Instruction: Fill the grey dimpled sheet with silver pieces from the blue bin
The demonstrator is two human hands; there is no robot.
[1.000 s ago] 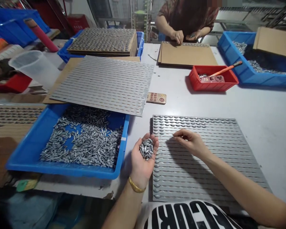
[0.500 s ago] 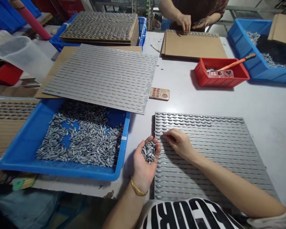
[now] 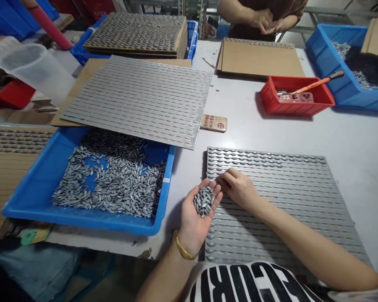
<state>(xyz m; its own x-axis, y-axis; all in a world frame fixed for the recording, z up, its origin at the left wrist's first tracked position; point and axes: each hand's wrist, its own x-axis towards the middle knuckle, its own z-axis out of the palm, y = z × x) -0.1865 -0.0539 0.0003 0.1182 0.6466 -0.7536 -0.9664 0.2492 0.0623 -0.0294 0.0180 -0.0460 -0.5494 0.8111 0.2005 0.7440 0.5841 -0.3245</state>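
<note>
Palm up, my left hand (image 3: 195, 214) cups a pile of small grey metal pieces (image 3: 203, 200) at the left edge of a grey grooved board (image 3: 290, 201). My right hand (image 3: 239, 188) is pinched over the board's left side, close to the left fingertips; what its fingers hold is hidden. Rows of the same pieces lie in the board's top grooves, and more line its left edge. To the left, a blue bin (image 3: 82, 220) holds many loose pieces, with a second grooved board (image 3: 138, 100) lying across its back part.
A red box (image 3: 297, 105) with an orange-handled tool stands at the back right, near a blue bin (image 3: 349, 90). A phone-like item (image 3: 214, 123) lies mid-table. Across the table, another person's hands are above brown cardboard (image 3: 261, 61). A clear container (image 3: 34, 69) stands far left.
My left hand has moved slightly right and closer to my right hand. The other person's hands have lifted off the cardboard and come together. The whole view has shifted slightly.
</note>
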